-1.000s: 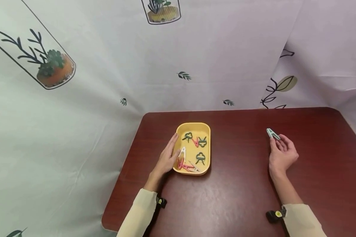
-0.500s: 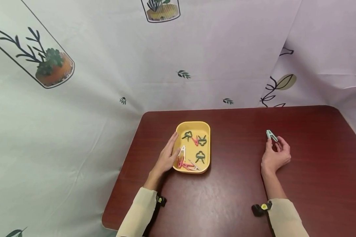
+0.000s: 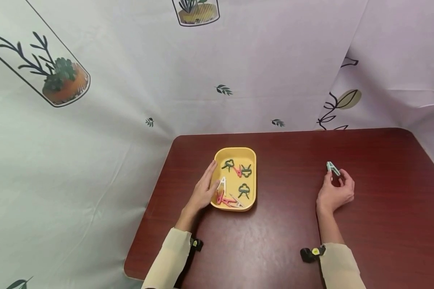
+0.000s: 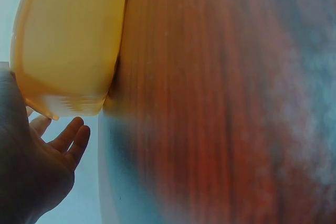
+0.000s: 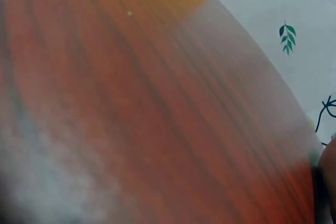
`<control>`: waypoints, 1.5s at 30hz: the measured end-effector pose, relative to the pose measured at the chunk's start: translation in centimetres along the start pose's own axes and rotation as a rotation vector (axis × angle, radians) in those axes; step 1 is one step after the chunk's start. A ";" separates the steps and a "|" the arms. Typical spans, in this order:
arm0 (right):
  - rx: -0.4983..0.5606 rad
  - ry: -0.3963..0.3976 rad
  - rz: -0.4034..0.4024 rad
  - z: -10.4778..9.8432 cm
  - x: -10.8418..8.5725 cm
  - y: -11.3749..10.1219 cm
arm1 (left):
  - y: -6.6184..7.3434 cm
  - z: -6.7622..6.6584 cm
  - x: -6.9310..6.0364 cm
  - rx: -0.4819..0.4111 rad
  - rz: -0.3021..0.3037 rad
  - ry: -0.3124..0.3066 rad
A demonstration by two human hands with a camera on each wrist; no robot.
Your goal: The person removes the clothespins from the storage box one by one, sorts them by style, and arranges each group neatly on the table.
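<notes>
In the head view a yellow tray point(image 3: 235, 152) holds several clips: dark green ones point(image 3: 244, 190), pinkish-red ones point(image 3: 237, 171) and a white one point(image 3: 224, 185). My left hand point(image 3: 202, 192) lies along the tray's left side, thumb over the rim and fingers outside. The left wrist view shows that hand point(image 4: 42, 166) against the tray's wall point(image 4: 68, 40), its fingers loosely bent. Farther right, my right hand point(image 3: 334, 196) pinches a pale green clip point(image 3: 332, 168) between thumb and fingers, over the table. Only a sliver of this hand point(image 5: 328, 177) appears in the right wrist view.
The dark red-brown table point(image 3: 282, 241) has rounded corners. Behind it and to the left hangs a pale cloth point(image 3: 275, 72) printed with plants. A black wrist camera point(image 3: 311, 254) sits at the right wrist, another point(image 3: 197, 244) at the left.
My right hand, with the pale green clip in it, has shifted left, and the clip has come slightly nearer. The left hand has stayed at the tray.
</notes>
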State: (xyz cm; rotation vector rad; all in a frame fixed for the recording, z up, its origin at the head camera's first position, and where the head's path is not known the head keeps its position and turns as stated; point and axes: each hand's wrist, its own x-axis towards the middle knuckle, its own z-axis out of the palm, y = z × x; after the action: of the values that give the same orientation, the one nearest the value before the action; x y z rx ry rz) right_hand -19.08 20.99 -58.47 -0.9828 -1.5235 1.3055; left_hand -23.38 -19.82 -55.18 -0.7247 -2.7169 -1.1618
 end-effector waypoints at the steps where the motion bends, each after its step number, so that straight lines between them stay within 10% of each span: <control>1: -0.022 -0.003 -0.002 -0.1 0.0 0.0 | 0.0 0.0 0.0 -0.001 -0.001 0.000; 15: -0.181 -0.091 -0.005 -0.4 0.1 -0.6 | 0.1 0.0 -0.2 0.003 0.001 0.000; 45: 0.086 -0.109 0.161 -1.0 6.9 -5.8 | 0.1 0.0 -0.1 0.003 -0.006 0.001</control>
State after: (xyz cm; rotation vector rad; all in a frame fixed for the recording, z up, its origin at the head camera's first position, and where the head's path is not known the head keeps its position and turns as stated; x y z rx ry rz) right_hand -20.34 27.03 -51.82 -1.0099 -1.4800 1.5481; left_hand -23.26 -19.79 -55.20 -0.7154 -2.7215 -1.1590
